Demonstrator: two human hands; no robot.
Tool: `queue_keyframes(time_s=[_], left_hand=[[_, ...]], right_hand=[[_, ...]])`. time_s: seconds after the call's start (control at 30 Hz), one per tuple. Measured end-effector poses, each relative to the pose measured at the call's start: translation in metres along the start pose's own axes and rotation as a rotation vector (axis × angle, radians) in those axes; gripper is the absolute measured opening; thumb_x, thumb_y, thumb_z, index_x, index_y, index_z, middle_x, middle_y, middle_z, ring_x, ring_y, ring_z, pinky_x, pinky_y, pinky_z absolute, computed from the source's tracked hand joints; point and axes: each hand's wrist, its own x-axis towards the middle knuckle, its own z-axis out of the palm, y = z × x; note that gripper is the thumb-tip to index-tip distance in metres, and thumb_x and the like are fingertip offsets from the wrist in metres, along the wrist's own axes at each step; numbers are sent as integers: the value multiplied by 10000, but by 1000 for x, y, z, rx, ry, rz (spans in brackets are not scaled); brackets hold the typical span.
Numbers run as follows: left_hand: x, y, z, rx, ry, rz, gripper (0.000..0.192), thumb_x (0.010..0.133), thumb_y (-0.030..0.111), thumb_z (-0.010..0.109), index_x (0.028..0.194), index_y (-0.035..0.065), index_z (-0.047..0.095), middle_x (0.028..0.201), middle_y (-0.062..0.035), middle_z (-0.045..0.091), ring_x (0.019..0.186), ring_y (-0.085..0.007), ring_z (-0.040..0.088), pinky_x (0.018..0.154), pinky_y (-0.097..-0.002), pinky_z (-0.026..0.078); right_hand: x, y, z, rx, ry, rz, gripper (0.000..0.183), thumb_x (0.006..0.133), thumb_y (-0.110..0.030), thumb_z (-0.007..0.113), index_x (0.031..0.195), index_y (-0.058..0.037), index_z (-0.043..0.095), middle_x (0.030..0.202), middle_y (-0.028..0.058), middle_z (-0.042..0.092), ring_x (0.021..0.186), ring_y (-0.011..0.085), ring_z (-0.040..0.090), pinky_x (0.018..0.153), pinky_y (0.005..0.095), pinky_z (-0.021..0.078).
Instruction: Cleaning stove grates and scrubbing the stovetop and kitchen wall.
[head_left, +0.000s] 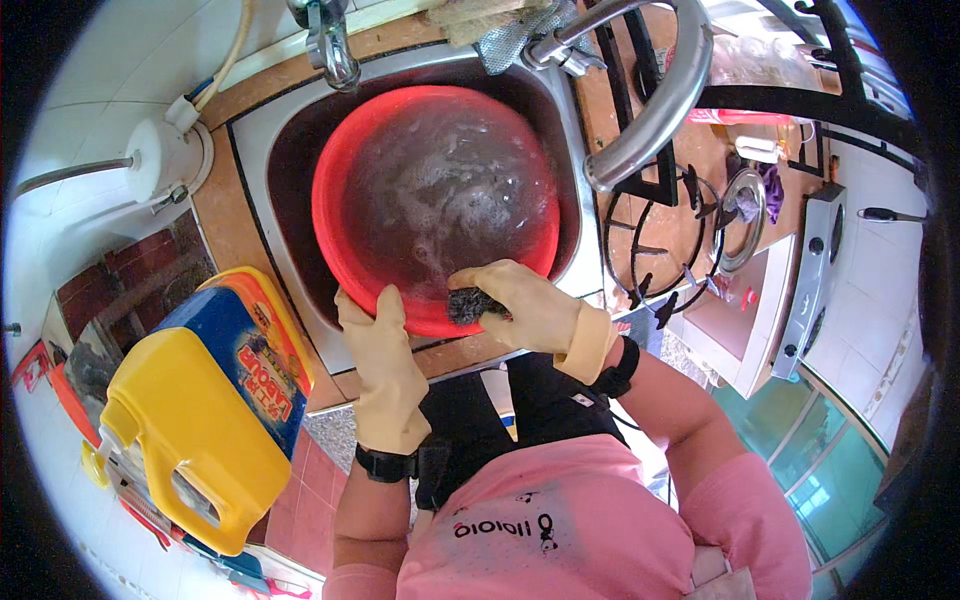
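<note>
A red plastic basin (330, 255) full of murky, sudsy water (442, 187) sits in a metal sink (300, 150). Wearing a cream rubber glove, my left hand (382, 367) grips the basin's near left rim, thumb towards the inside. My right hand (536, 311), gloved the same way, is closed around a dark scouring pad (472, 305) at the near rim. The pad appears to touch the inner side of the rim. The basin's bottom is hidden by the cloudy water.
A chrome tap (334, 52) hangs over the sink's far left side, and a curved spout (660, 127) arches at the right. A yellow detergent jug (202, 420) stands at the left. Black pan supports (660, 240) and a metal lid (744, 217) are on the right.
</note>
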Motion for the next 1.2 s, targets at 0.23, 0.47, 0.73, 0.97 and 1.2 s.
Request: queue_keyframes(time_s=[0.23, 0.47, 0.73, 0.97, 1.2], left_hand=[[-12, 18, 20, -46, -42, 139, 545, 940, -35, 572, 1469, 35, 463, 1353, -85, 567, 1203, -197, 565, 1079, -363, 454], [-23, 33, 38, -40, -112, 183, 540, 926, -51, 579, 1445, 53, 473, 1320, -54, 555, 1193, -166, 550, 1064, -348, 454], [-37, 53, 50, 76, -96, 265, 629, 929, -21, 625, 1529, 26, 441, 1423, -58, 510, 1298, -193, 519, 1114, -354, 419], [-50, 73, 50, 174, -88, 288, 684, 925, -7, 671, 1557, -10, 412, 1439, -92, 502, 1295, -199, 527, 1118, -351, 419], [-74, 90, 61, 312, -63, 324, 686, 954, 11, 691, 1561, -65, 379, 1379, -75, 543, 1132, -122, 564, 978, -274, 475]], right_hand=[[-7, -16, -5, 74, -16, -64, 560, 813, -155, 713, 1339, -6, 588, 1188, 259, 652, 1200, 427, 591, 1067, 476, 469], [-11, -25, 0, -61, 66, 53, 630, 783, -151, 792, 1360, 3, 590, 1227, 228, 680, 1174, 417, 623, 1033, 479, 489], [-10, -47, -8, -114, -10, 176, 581, 741, -61, 767, 1303, -29, 620, 1137, 202, 700, 1111, 410, 654, 953, 491, 535], [-11, -49, 7, -23, -1, 136, 585, 745, -47, 767, 1313, -58, 628, 1133, 191, 691, 1141, 403, 636, 968, 487, 527], [-15, -48, 10, 423, 155, 21, 609, 737, 27, 830, 1313, -42, 644, 1177, 147, 672, 1155, 296, 652, 1004, 391, 511]])
